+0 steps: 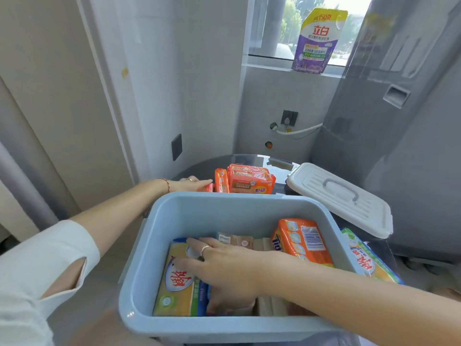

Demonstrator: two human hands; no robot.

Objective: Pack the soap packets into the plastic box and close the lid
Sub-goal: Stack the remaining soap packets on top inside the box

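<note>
1. Near: blue plastic box (139,283), open, at the table's near edge. My right hand (224,263) is inside it, fingers spread flat, palm down on a yellow soap packet (175,288) lying along the left wall. No pinch, just pressing. Film wrap looks slick; the bar inside is prob. stiff and dense, so grip by the long edges, not the loose end seals.
2. Box, right side: orange soap packet (303,242) leans on the right wall; brown packets (239,242) lie on the floor between. Open room is mid-floor and along the back wall; walls are high, so entry is from above only.
3. Just outside the right wall: a yellow-green packet (366,260), not yet packed, close to the table's edge.
4. Mid: white lid (341,196) w/ handle, off the box, tilted behind its right rear corner. Rigid, light by my guess; take it by the handle.
5. Far: orange packet stack (249,182) on the round glass table (197,168), behind the box's rear wall. My left hand (192,184) has its fingertips touching a small red-pink packet (209,188) just left of the stack; whether it is gripped I can't tell. The rear rim must be cleared when lifting over.
</note>
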